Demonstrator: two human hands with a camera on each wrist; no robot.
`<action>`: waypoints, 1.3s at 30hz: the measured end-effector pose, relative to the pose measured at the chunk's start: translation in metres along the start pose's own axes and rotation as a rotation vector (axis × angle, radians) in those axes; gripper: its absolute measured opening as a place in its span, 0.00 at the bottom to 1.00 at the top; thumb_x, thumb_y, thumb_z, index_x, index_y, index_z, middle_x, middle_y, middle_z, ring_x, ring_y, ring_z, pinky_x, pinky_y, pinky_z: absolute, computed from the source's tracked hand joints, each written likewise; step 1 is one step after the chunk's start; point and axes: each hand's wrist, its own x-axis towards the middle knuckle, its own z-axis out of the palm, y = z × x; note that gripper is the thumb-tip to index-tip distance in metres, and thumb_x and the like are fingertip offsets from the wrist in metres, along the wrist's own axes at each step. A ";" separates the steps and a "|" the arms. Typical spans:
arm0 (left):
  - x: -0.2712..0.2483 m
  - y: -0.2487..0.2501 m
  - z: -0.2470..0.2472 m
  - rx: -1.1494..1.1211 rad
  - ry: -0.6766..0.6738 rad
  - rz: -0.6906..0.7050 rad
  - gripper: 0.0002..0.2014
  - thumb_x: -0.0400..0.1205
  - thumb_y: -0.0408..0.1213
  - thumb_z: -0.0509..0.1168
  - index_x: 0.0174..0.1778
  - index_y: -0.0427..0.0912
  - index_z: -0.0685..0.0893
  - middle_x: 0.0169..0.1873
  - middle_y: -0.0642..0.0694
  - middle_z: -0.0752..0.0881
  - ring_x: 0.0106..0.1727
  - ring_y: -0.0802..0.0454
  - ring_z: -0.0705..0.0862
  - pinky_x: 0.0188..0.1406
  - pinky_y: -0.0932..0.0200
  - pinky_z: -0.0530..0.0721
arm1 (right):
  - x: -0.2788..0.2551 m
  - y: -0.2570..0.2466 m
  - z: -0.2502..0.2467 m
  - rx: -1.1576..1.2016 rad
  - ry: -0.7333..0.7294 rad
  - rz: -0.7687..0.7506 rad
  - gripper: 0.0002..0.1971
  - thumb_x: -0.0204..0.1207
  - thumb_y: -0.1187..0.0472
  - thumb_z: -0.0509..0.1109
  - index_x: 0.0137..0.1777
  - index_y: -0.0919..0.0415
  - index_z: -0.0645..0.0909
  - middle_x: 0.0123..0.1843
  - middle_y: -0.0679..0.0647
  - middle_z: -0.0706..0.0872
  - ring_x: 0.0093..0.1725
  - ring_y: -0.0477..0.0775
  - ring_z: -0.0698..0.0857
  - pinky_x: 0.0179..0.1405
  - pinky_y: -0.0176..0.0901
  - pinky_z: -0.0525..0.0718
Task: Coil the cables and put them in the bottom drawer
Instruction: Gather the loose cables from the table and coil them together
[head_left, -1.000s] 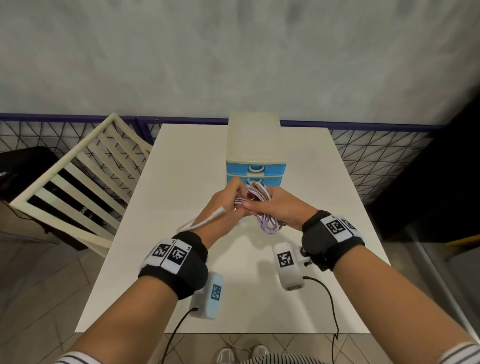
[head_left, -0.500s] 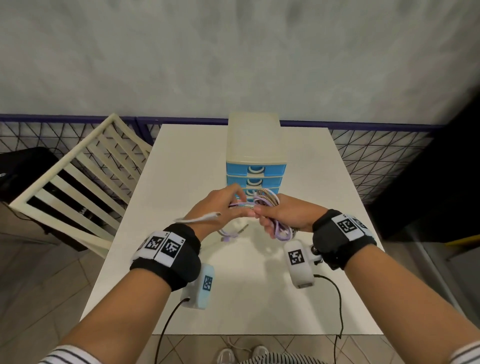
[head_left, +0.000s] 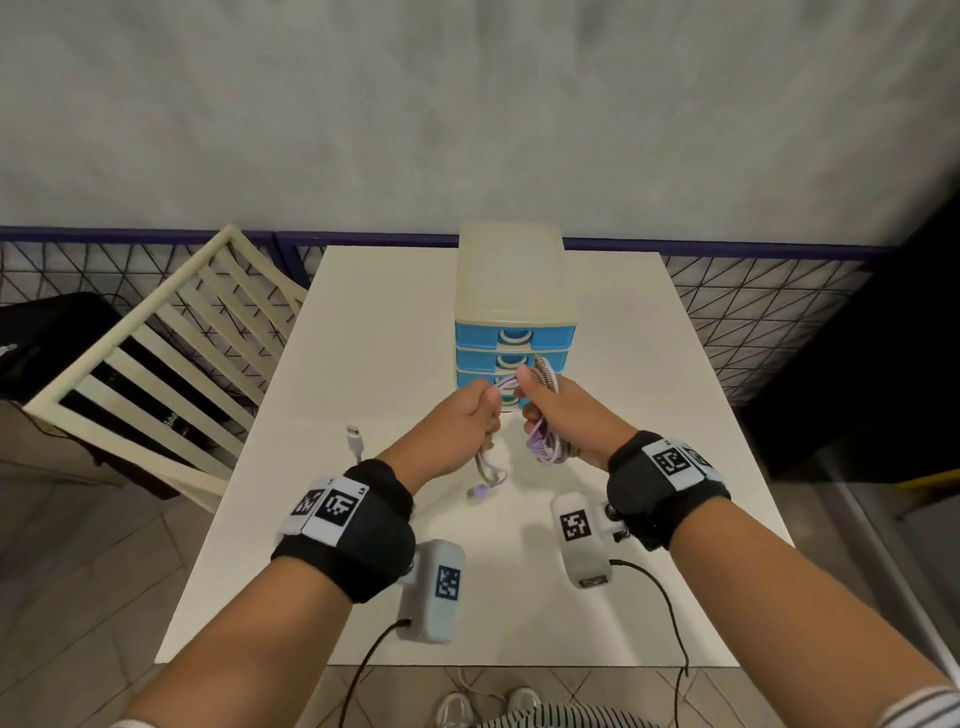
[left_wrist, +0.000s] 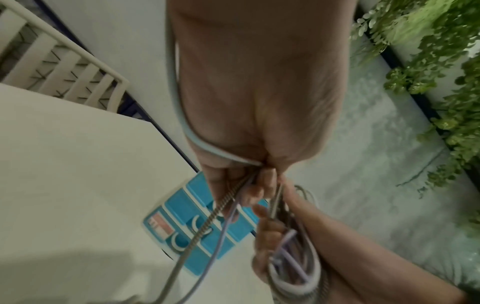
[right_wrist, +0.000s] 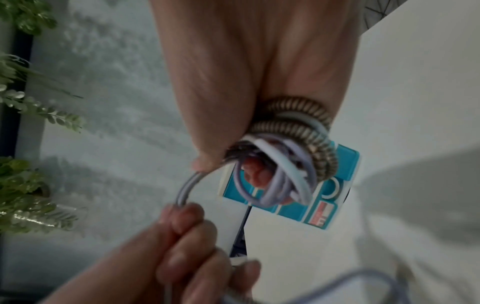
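Table (head_left: 363, 364): white top, wall beyond it; I stand at its near edge with both my forearms over it.
Chair (head_left: 156, 374): cream, slatted back, tilted against the table's left side.
Drawer unit (head_left: 514, 291): pale cream case with blue drawer fronts, standing at the far middle of the table. All the fronts I can see sit flush; the lowest ones are partly hidden behind my hands. The left wrist view shows a red-and-white label on one front.
My right hand (head_left: 569, 415): fingers curled through and around the coiled bundle, thumb up, held above the table just in front of the drawer unit.
My left hand (head_left: 467, 421): closed in a fist on the loose cable strands, just left of the right hand, nearly touching it.
Coiled bundle (right_wrist: 291, 156): several loops held together in my right hand: a braided brown-and-cream cable on the outside, white and lilac cables inside it. In the air, not in any drawer.
Loose strands (left_wrist: 221, 216): a braided one and a lilac one run from my left fist toward the bundle; a short arc of them bridges the gap between the two hands in the right wrist view.
Lilac tail (head_left: 485, 480): hangs below my left fist, its plug end on or just over the table; I cannot tell which.
White connector (head_left: 355, 437): end of a white cable, sticking out beside my left wrist.
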 end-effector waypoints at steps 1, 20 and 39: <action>0.000 0.003 0.006 -0.029 0.026 0.014 0.16 0.88 0.41 0.46 0.35 0.47 0.67 0.29 0.50 0.68 0.30 0.53 0.69 0.46 0.50 0.75 | 0.000 0.000 0.003 0.007 -0.037 0.017 0.30 0.78 0.33 0.57 0.53 0.62 0.80 0.35 0.54 0.77 0.35 0.51 0.76 0.40 0.44 0.75; -0.006 0.016 0.024 0.256 -0.020 0.028 0.16 0.87 0.38 0.50 0.33 0.50 0.72 0.29 0.51 0.78 0.31 0.50 0.80 0.39 0.54 0.81 | 0.004 -0.008 0.016 0.113 0.072 0.045 0.15 0.78 0.46 0.65 0.52 0.59 0.79 0.30 0.57 0.81 0.24 0.52 0.80 0.30 0.44 0.78; -0.019 -0.010 0.017 0.068 -0.160 -0.041 0.18 0.88 0.48 0.46 0.38 0.45 0.74 0.27 0.52 0.72 0.29 0.55 0.76 0.32 0.67 0.73 | 0.001 -0.018 0.003 0.882 0.335 -0.096 0.12 0.86 0.56 0.60 0.45 0.62 0.78 0.28 0.53 0.79 0.26 0.50 0.84 0.31 0.46 0.89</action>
